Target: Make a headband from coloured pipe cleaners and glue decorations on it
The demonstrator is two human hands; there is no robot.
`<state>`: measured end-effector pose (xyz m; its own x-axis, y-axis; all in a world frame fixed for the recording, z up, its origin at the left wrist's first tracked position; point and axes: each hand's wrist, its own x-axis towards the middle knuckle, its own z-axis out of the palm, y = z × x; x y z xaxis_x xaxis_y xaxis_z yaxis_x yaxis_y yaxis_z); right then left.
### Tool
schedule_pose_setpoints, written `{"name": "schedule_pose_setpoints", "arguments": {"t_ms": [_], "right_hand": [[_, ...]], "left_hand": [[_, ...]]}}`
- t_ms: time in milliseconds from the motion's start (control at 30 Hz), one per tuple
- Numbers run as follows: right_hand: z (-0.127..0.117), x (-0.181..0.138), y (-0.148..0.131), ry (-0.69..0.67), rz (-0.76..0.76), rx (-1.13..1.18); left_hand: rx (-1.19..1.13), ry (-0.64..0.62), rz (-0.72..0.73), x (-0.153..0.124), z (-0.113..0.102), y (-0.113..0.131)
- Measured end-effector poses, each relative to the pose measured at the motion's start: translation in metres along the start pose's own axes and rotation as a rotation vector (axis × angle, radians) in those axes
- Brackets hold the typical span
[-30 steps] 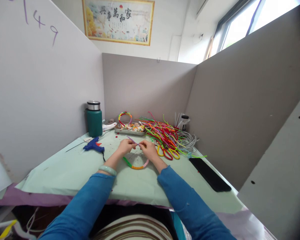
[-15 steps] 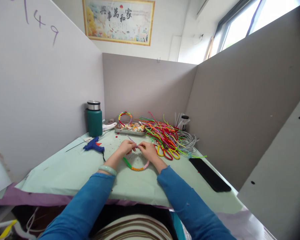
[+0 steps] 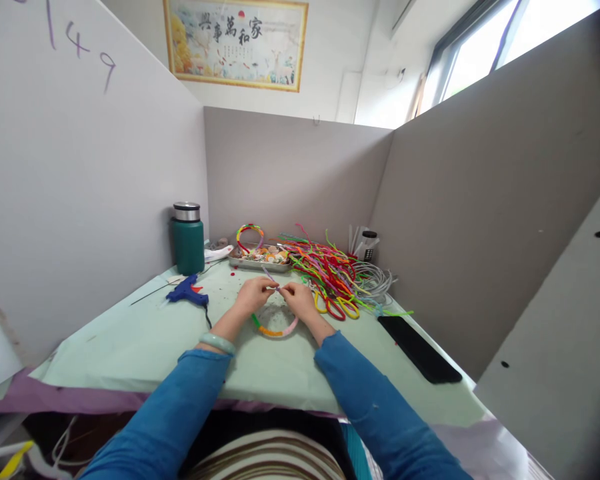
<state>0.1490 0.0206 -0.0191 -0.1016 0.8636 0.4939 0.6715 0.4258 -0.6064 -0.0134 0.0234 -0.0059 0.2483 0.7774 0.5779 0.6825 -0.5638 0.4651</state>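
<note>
Both my hands meet over the middle of the green table cover (image 3: 130, 347). My left hand (image 3: 254, 295) and my right hand (image 3: 297, 298) each pinch a hoop wrapped in pipe cleaner (image 3: 275, 329), green, orange and pink, that curves below them. A thin purple pipe cleaner end (image 3: 270, 275) sticks up between the fingertips. My left wrist carries a pale green bangle (image 3: 218, 343). Both arms wear blue sleeves.
A heap of coloured pipe cleaners (image 3: 330, 273) lies at the right rear, by a metal tray (image 3: 260, 260) of small pieces and a finished hoop (image 3: 250, 233). A blue glue gun (image 3: 187, 291) and green flask (image 3: 187, 239) stand left. A black phone (image 3: 420, 347) lies right.
My hands have drawn a little closer together and the hoop has risen and tilted slightly; the purple end now points more upright.
</note>
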Motion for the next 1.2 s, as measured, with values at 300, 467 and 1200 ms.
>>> {"name": "schedule_pose_setpoints", "arguments": {"t_ms": [300,467,1200], "right_hand": [[0.001,-0.002,-0.001,-0.012,-0.029,0.027],[0.002,-0.002,-0.001,0.003,-0.072,0.034],[-0.004,-0.004,-0.008,0.019,-0.106,0.087]], "left_hand": [[0.068,-0.085,-0.053,0.000,0.001,-0.004],[0.097,-0.085,-0.053,0.002,0.002,-0.006],[-0.469,-0.158,-0.321,0.002,-0.004,0.005]]}}
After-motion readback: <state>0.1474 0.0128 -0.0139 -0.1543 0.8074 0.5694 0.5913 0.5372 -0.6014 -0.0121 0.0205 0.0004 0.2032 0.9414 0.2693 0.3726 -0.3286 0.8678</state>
